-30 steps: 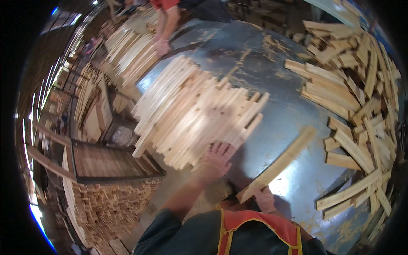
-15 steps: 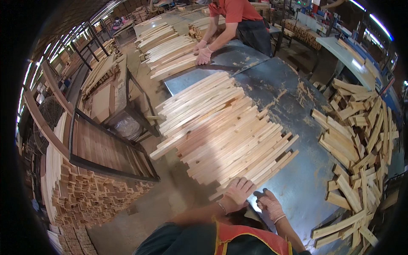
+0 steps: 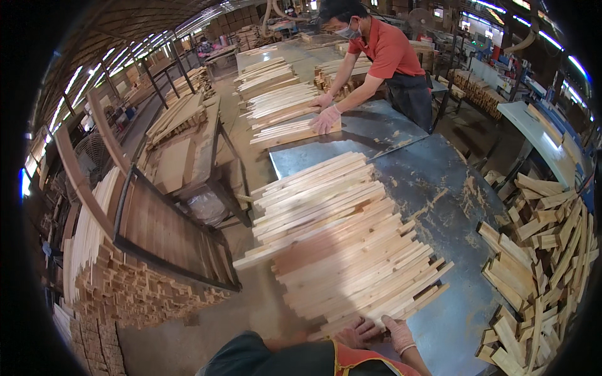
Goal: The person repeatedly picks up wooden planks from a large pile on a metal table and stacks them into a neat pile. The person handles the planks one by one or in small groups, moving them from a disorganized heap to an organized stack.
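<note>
A wide row of pale wooden strips (image 3: 351,250) lies side by side, slanting across the metal table, with uneven ends. At its near edge is my left hand (image 3: 357,333), in a thin clear glove, its fingers laid over the nearest strips. Right beside it, my gloved right hand (image 3: 400,335) has its fingers bent in at the same near edge. Whatever its fingers close on is hidden from view.
Across the metal table (image 3: 433,182), strewn with sawdust, a co-worker in a red shirt (image 3: 398,50) presses both hands on another row of strips (image 3: 295,128). Short offcuts (image 3: 533,269) pile up on the right. A black-framed rack (image 3: 169,232) and stacked strips (image 3: 138,288) stand left.
My right hand has come in from the bare tabletop to the near strips, beside my left hand. My left hand's fingers have drawn lower. The whole view has tilted up.
</note>
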`<state>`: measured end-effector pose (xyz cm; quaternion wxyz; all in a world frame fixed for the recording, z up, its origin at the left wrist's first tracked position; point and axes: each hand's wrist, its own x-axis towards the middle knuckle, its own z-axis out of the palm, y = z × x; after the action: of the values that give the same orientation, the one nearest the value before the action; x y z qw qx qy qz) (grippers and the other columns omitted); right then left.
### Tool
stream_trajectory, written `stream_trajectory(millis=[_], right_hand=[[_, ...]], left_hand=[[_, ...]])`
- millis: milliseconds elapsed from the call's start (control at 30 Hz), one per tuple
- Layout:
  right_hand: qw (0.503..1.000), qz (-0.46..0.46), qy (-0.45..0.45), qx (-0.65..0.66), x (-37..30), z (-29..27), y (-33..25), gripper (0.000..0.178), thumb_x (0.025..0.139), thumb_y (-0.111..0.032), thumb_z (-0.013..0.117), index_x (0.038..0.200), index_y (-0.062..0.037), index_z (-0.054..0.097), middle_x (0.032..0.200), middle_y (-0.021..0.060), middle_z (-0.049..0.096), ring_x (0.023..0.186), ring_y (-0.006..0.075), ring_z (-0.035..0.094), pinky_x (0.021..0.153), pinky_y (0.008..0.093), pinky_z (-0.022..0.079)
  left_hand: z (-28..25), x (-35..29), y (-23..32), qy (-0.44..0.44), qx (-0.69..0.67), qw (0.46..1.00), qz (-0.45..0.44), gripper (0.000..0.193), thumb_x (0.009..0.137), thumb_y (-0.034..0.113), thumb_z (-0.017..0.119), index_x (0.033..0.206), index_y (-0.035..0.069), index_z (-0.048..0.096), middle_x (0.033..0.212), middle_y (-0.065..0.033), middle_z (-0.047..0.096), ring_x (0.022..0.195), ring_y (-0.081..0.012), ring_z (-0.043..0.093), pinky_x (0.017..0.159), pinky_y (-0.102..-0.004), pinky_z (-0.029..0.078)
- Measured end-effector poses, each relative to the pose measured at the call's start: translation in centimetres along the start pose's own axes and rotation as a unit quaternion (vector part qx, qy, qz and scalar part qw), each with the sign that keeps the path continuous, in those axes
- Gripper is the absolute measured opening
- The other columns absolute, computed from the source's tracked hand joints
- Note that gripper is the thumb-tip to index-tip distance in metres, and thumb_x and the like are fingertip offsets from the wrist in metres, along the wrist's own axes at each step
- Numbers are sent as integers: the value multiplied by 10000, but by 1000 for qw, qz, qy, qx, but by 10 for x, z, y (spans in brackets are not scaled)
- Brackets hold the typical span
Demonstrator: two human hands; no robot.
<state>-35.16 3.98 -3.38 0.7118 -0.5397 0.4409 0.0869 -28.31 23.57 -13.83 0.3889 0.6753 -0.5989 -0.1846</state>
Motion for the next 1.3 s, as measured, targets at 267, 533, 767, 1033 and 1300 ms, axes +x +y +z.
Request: stream_trajectory(millis=[267, 533, 767, 1033, 1300], right_hand=[[992, 38, 13, -117, 11, 34, -63, 596, 947, -546, 724, 949, 50, 753, 883, 170, 750, 718, 234, 721, 647, 389, 597], [941, -150, -49, -298, 99, 103, -137, 234, 1048, -315, 574, 1034, -152, 741, 664, 127, 630, 642, 292, 666, 613, 423, 541], [947, -201, 64, -243, 117, 122, -158, 383, 963, -380, 637, 1088, -22, 692, 1033, 222, 742, 1012, 369, 735, 873, 474, 552], [779, -90, 532, -318, -16, -138, 3, 291, 999, -260, 655, 1256, -125, 656, 1181, 167, 665, 1100, 362, 646, 973, 465, 555], [527, -145, 741, 390, -135, -380, 145, 1089, 892, -315, 866, 1704, -83, 178, 1448, 233, 585, 1227, 384, 625, 1031, 504, 535]], left_hand=[[-91, 41, -30, -134, 102, 983, 70, 522, 952, 396, 571, 1455, 254, 590, 1431, -31, 534, 1396, -290, 476, 1175, -518, 381], [-245, 60, -80, -144, 192, 970, 34, 599, 914, 451, 661, 1481, 262, 626, 1462, -82, 551, 1466, -357, 434, 1269, -610, 282], [-284, 83, -106, -72, 399, 906, 121, 674, 846, 481, 705, 1452, 203, 610, 1404, -141, 572, 1322, -409, 551, 1143, -625, 421], [-228, 89, -184, -140, 419, 894, 69, 1024, 634, 516, 871, 1555, 243, 517, 1590, -124, 443, 1449, -453, 439, 1139, -667, 394], [-99, 151, -18, -216, 299, 921, 126, 881, 694, 481, 837, 1491, 177, 617, 1548, -157, 527, 1418, -427, 502, 1159, -579, 417]])
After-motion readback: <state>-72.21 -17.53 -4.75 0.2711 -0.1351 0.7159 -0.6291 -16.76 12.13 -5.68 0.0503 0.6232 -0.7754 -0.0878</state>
